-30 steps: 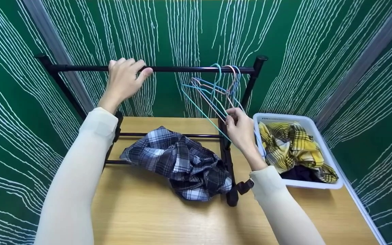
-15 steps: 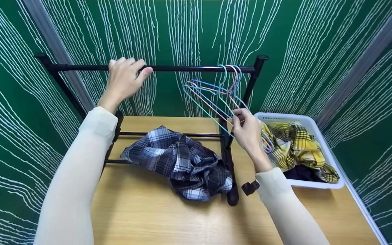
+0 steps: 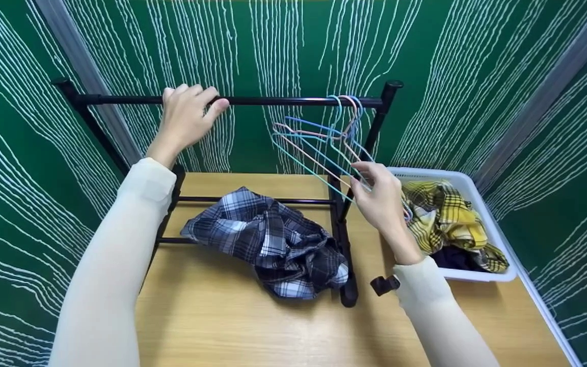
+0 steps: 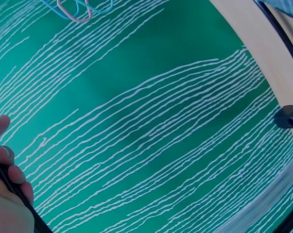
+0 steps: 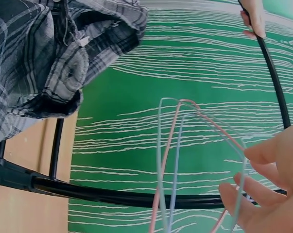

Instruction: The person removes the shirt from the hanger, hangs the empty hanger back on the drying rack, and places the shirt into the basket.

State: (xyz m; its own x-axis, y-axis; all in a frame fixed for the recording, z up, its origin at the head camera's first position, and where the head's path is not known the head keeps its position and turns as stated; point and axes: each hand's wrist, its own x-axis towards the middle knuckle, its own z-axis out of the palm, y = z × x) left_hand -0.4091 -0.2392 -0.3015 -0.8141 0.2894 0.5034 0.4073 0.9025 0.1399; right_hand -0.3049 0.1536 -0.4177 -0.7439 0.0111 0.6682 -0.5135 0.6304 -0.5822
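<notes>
My left hand (image 3: 186,117) grips the black top rail (image 3: 273,101) of a clothes rack, left of its middle. In the left wrist view its fingers wrap round that rail. Several thin hangers hang near the rail's right end, among them a teal hanger (image 5: 159,141), a pink hanger (image 5: 172,133) and a blue hanger (image 5: 178,160). My right hand (image 3: 379,196) is at their lower right side, touching them. Its thumb and fingertips stand apart, with hanger wire passing between them. A crumpled blue and black plaid shirt (image 3: 268,239) lies over the rack's lower bars.
A white plastic basket (image 3: 492,219) stands right of the rack, holding a yellow plaid garment (image 3: 459,216) and a dark cloth (image 3: 451,258). Rack and basket stand on a wooden surface (image 3: 232,321). Green walls (image 3: 293,46) with white wavy lines enclose it.
My right hand has moved right and slightly down, and the hangers have shifted and swung rightward, their hooks closer together. The left hand stays on the rail.
</notes>
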